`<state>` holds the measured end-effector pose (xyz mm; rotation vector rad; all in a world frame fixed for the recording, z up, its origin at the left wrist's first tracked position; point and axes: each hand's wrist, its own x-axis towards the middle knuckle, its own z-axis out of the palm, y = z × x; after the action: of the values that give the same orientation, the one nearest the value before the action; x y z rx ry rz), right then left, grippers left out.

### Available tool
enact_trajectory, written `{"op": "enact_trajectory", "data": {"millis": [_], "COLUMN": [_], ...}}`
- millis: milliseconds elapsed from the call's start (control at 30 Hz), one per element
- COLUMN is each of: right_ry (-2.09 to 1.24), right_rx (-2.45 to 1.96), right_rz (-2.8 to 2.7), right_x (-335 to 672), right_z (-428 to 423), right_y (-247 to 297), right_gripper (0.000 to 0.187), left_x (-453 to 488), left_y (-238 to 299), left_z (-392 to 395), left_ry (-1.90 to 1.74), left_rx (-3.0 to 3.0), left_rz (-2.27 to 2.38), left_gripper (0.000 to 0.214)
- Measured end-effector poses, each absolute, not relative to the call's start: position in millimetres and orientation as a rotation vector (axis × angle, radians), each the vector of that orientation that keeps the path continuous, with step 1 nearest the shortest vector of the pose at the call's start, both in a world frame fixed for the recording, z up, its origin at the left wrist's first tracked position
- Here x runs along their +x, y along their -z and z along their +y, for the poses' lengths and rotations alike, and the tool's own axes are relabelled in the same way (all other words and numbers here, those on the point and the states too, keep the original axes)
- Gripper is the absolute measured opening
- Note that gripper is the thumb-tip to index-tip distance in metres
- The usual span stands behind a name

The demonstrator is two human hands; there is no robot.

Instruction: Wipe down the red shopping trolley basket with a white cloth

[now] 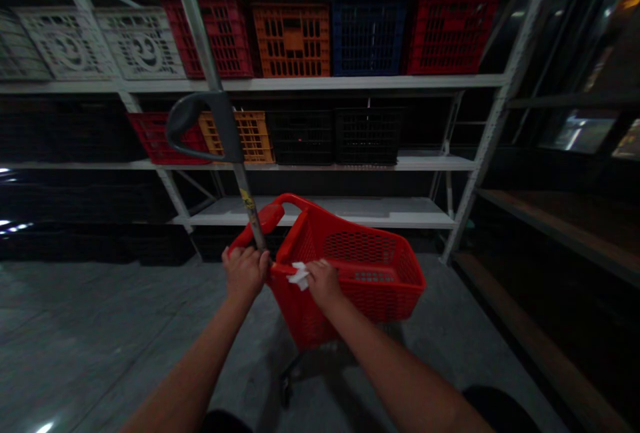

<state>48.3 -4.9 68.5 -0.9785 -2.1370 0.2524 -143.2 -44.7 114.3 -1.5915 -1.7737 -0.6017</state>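
The right hand [324,284] covers part of a small white piece [299,276], too crumpled and small to tell whether it is paper or cloth, and the left hand [245,273] hides the lower stretch of a metal pole [203,39], whose top runs off the upper edge. The lower frame [293,373] of the red plastic cart [357,266] fades into shadow, so its wheels are hard to make out. A white crate [23,46] is cut off by the left edge, and the lit shapes [583,133] at the right are too blurred to name.
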Motion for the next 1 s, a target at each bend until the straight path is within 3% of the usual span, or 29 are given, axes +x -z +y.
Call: {"op": "enact_trajectory", "data": {"millis": [167, 500, 633, 767, 833, 1000], "right_ry": [-0.198, -0.093, -0.040, -0.053, -0.079, -0.136], "right_rx": [-0.920, -1.287, -1.382, -1.404, -1.348, -1.221], "right_rz": [-2.177, -2.044, -1.935, -1.854, -1.882, -2.008], "right_x": [32, 230, 263, 239, 209, 142], "right_z": [-6, -8, -12, -12, -9, -1], "right_y": [-80, -9, 2, 1, -4, -18], "right_gripper": [0.018, 0.029, 0.029, 0.029, 0.028, 0.020], "left_x": [-149, -186, -177, -122, -79, 4], "left_y": [-115, -119, -119, -93, -75, -46], "left_z": [-44, -24, -29, -43, -44, -27], "left_ry": [0.540, 0.484, 0.770, 1.147, 1.106, 0.887], "left_rx": [-1.583, -1.726, -1.520, -1.467, -1.841, -2.177], "left_rz": [-1.780, -1.787, -1.793, -1.644, -1.538, -1.638], "left_gripper": [0.040, 0.041, 0.040, 0.036, 0.024, 0.029]}}
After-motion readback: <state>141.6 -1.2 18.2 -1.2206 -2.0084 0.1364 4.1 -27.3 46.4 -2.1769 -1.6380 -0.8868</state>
